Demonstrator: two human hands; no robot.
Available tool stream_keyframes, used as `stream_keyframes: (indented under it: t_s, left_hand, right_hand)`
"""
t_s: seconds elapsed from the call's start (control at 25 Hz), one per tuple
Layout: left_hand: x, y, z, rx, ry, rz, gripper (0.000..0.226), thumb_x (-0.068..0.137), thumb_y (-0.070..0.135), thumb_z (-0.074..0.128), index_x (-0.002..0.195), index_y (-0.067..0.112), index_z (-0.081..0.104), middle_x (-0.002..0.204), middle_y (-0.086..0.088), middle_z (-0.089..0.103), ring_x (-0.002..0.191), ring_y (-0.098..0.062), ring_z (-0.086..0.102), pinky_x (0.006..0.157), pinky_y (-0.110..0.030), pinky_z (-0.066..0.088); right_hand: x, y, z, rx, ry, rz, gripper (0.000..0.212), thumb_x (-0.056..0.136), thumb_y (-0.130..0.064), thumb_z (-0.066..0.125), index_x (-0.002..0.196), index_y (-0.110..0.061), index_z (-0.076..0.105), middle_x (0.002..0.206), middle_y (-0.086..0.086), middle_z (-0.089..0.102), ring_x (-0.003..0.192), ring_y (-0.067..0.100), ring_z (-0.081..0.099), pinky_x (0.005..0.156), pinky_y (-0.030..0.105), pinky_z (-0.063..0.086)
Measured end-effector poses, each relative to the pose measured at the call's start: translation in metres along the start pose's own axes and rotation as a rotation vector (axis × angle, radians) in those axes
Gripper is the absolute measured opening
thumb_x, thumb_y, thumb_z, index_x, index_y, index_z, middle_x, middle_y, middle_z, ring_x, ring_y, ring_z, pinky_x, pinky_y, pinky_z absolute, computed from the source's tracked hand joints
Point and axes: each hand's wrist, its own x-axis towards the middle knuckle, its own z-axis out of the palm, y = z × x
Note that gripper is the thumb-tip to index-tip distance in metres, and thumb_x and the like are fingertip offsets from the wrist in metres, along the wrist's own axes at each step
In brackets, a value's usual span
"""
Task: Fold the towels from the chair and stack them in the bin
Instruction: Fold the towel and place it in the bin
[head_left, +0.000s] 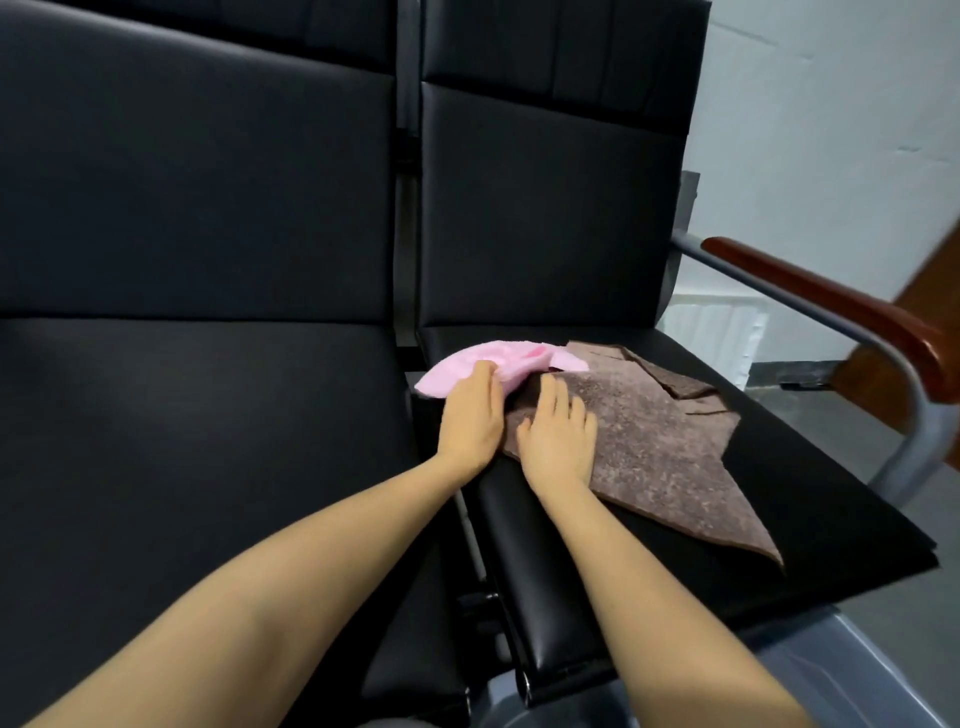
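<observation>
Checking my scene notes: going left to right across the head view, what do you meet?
In order: left black seat → left hand → right hand → brown towel → wooden armrest. Omitted: pink towel, overlapping the left hand.

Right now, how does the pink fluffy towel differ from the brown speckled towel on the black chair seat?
The pink fluffy towel is bunched up; the brown speckled towel lies spread flat. The brown one covers far more of the seat. The left hand holds the pink one, while the right hand presses flat on the brown. Both lie on one black chair seat.
</observation>
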Motion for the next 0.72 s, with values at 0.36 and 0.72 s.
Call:
stream_keyframes:
  t_s: [0.36, 0.72]
  left_hand:
    - [-0.016, 0.008, -0.068, -0.064, -0.294, 0.268, 0.041, 0.076, -0.008, 0.05, 0.116, 0.002, 0.057, 0.111, -0.006, 0.061, 0.1, -0.011, 0.052, 0.087, -0.019, 0.039]
    - [-0.008, -0.02, -0.237, -0.514, -0.265, -0.361, 0.022, 0.086, 0.026, 0.057, 0.102, 0.011, 0.062, 0.101, -0.005, 0.065, 0.099, -0.02, 0.061, 0.086, -0.026, 0.046]
  right_hand:
    - [-0.011, -0.029, -0.03, 0.104, 0.214, -0.27, 0.064, 0.055, -0.01, 0.076, 0.115, -0.015, 0.056, 0.086, 0.007, 0.069, 0.087, 0.027, 0.058, 0.082, 0.032, 0.026]
    - [-0.023, -0.201, -0.115, 1.065, -0.266, 0.059, 0.026, 0.094, -0.025, 0.038, 0.094, -0.018, 0.063, 0.096, 0.005, 0.068, 0.097, 0.027, 0.062, 0.087, 0.041, 0.05]
